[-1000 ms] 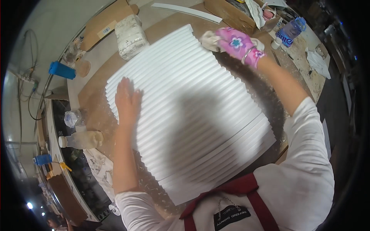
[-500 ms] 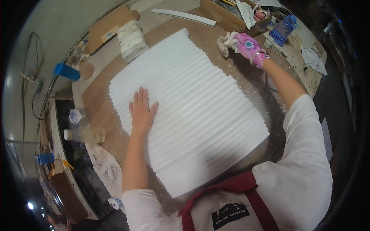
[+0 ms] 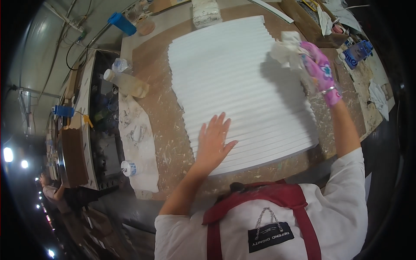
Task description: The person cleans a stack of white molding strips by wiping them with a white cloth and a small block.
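White strips lie side by side as a broad ridged sheet [image 3: 234, 78] with uneven ends along its left and right sides. My bare left hand [image 3: 213, 143] rests flat over the near left part of it, fingers spread. A pink flowered glove covers my right hand [image 3: 318, 69], which is closed around a crumpled off-white rag [image 3: 286, 50]. The rag is over the far right edge of the strips and throws a shadow on them. Whether it touches the surface I cannot tell. The glove hides part of the rag.
Beneath the strips is a brown, paint-flecked table [image 3: 167, 143]. A white wrapped block [image 3: 206, 13] stands at the far edge, near a loose white strip [image 3: 273, 11]. A cloudy bottle [image 3: 128, 83] is at left, a blue jug [image 3: 359, 54] at right. A co-worker [image 3: 54, 193] is far left.
My view has turned, shifting the scene. My left hand has moved toward the near edge of the strips. My right hand has brought the rag from beside the strips to over their edge.
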`<state>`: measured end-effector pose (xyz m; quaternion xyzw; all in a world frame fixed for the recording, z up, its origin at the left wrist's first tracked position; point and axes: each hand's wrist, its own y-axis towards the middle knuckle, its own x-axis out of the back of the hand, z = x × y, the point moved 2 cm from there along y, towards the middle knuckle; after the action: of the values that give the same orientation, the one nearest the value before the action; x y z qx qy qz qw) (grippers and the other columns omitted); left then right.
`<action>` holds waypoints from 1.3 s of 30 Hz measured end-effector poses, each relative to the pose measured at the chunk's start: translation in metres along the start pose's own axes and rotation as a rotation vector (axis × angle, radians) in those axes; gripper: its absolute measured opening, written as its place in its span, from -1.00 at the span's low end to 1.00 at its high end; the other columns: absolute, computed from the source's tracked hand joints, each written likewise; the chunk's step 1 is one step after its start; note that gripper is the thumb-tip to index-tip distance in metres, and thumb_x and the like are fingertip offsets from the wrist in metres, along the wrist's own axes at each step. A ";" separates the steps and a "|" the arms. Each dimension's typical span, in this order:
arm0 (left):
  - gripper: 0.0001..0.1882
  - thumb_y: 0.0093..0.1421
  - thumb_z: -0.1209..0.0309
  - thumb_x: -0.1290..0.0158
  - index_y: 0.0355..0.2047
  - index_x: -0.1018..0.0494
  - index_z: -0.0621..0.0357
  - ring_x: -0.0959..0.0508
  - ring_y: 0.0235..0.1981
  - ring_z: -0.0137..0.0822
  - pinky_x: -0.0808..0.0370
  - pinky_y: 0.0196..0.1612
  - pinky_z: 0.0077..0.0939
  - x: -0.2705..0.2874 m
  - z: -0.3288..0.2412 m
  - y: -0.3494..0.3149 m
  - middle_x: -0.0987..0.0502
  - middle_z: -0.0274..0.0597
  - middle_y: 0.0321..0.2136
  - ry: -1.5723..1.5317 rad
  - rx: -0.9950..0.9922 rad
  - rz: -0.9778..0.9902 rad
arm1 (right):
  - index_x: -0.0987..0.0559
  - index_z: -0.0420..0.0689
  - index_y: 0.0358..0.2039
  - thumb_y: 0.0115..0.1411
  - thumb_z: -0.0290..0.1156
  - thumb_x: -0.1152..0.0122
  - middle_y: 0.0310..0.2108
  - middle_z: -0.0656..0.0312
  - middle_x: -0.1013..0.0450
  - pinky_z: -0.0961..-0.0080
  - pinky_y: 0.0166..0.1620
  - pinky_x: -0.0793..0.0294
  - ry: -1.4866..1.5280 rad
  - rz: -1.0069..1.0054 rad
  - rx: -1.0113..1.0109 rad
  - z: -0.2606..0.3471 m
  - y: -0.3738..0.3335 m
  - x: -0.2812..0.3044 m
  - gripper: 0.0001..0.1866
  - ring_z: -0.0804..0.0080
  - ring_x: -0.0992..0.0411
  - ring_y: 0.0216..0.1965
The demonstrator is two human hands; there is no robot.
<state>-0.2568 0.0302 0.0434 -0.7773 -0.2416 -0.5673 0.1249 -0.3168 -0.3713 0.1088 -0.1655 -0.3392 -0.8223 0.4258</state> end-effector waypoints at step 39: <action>-0.67 0.25 0.26 -0.04 0.00 -0.55 -0.04 -0.52 -0.08 0.04 -0.48 -0.06 -0.17 0.060 0.111 0.065 -0.52 0.01 -0.09 0.121 0.359 -0.033 | -0.27 -0.20 0.28 0.32 0.01 0.05 0.32 -0.07 -0.15 0.12 0.37 0.03 -0.751 0.301 0.152 -0.008 -0.063 -0.129 -0.33 -0.03 -0.06 0.36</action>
<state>-0.1178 0.0406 0.0687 -0.7028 -0.3437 -0.5629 0.2665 -0.2929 -0.2757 0.0046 -0.4700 -0.5029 -0.6060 0.3988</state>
